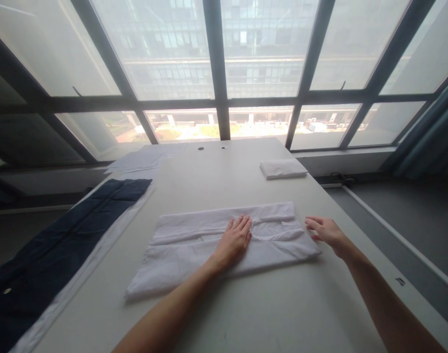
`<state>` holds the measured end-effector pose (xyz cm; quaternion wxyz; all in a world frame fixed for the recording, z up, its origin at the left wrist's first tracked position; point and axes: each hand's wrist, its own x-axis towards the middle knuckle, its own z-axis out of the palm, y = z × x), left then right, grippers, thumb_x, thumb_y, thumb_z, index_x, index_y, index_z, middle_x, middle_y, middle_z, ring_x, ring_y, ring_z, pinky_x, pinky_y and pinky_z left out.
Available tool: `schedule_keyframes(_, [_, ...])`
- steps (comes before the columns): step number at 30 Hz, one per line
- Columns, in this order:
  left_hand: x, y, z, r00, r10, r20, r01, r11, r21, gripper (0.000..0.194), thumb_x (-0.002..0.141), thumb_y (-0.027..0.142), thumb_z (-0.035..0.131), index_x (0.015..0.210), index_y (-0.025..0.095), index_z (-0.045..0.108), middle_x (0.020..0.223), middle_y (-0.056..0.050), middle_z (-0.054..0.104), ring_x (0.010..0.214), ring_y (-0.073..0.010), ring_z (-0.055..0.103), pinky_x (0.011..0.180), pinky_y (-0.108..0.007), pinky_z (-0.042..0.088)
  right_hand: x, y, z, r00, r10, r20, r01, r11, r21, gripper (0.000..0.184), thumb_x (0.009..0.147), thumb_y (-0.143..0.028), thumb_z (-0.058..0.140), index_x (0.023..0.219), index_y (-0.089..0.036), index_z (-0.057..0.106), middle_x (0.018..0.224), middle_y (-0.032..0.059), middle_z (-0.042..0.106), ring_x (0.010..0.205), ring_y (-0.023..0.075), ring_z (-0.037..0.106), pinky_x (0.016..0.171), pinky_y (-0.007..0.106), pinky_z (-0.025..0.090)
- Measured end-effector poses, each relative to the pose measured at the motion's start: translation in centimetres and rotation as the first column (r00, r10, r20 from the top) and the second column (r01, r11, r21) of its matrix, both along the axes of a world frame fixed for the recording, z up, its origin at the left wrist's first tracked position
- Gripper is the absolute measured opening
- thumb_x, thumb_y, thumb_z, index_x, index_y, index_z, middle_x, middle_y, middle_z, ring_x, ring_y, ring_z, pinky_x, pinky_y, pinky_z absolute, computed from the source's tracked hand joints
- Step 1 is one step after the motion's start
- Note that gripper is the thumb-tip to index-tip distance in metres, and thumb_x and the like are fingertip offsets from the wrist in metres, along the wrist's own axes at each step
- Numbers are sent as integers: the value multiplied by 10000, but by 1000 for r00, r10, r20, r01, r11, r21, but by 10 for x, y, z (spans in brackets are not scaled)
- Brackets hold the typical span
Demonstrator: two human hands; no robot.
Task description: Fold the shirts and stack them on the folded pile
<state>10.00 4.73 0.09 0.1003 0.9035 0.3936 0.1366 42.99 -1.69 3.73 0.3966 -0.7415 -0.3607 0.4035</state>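
Observation:
A white cloth garment (187,262), partly folded into a long flat shape, lies across the table in front of me. Its far and near edges are turned in toward the middle, leaving a gap along its length. My left hand (235,240) rests flat on the middle of the cloth, fingers stretched forward. Just off the cloth's right end is my right hand (325,231), its fingers slightly bent and apart, with nothing visible in them. What kind of garment the white cloth is, I cannot tell.
On the white table (209,181), a smaller folded white cloth (283,168) lies at the far right. Dark blue trousers (72,230) are spread over white fabric along the left edge. White sheets (135,159) lie at the back left, before large windows. A curtain (426,132) hangs at right.

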Motion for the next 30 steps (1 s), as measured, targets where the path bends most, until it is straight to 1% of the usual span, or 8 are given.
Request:
schedule_keyframes(6, [-2,2,-1,999,-26,-23,26,1000,-9,496,1055,311,314,1527,186,401,1607,-100,362,1515,-241,256,1238,-493,183,0,-3,7,972,40,-230,-54,997,-54,292,827,-351,675,1030,-144,704,1146,163,728,860,199,716,678,264,563])
schedule_keyframes(9, [-4,-1,-1,997,-75,-34,75,997,-15,499,1050,302,328,1533,191,389,1616,-100,344,1522,-238,235,1239,-497,176,2,-4,8,945,129,-301,-155,986,-63,287,821,-353,687,1017,-145,712,1138,154,732,808,169,702,677,238,546])
schedule_keyframes(13, [-5,-5,0,995,-97,-23,97,995,-21,490,1051,309,333,1528,214,399,1609,-92,358,1520,-219,243,1243,-485,174,6,-5,3,889,264,-373,-299,954,-36,353,789,-366,726,1071,-154,714,1117,143,738,820,177,695,698,249,551])
schedule_keyframes(15, [-5,-6,0,996,-90,-20,89,996,-22,491,1051,317,339,1528,218,401,1607,-88,364,1519,-218,246,1244,-484,177,6,-5,1,906,260,-333,-287,957,-34,398,777,-366,735,1121,-169,700,1116,130,736,867,195,698,717,268,559])
schedule_keyframes(18, [-5,-7,1,996,-86,-17,86,996,-22,491,1047,316,348,1525,219,407,1604,-86,370,1517,-219,253,1243,-484,181,2,-7,3,952,271,-143,-278,960,-31,438,760,-376,737,1142,-167,687,1092,118,731,921,228,691,718,289,559])
schedule_keyframes(21, [-5,-7,2,996,-87,-10,87,996,-23,485,1046,313,351,1517,217,419,1604,-84,372,1513,-222,265,1243,-482,181,-2,-10,12,947,319,25,-318,947,-51,500,742,-395,739,1173,-153,666,1043,113,728,905,238,677,677,285,539])
schedule_keyframes(25, [-4,-8,2,997,-79,-1,79,997,-21,480,1045,305,353,1510,209,426,1603,-81,375,1509,-229,276,1240,-485,187,-8,-12,27,938,344,34,-341,937,-79,598,749,-443,717,1275,-183,598,1050,94,718,882,225,668,643,270,509])
schedule_keyframes(30, [-3,-8,1,996,-83,12,83,996,-20,481,1038,296,367,1510,221,423,1600,-76,383,1507,-227,282,1240,-487,184,-24,-8,47,958,286,-39,-286,958,-18,533,760,-429,694,1232,-210,580,1014,84,714,808,198,669,600,246,481])
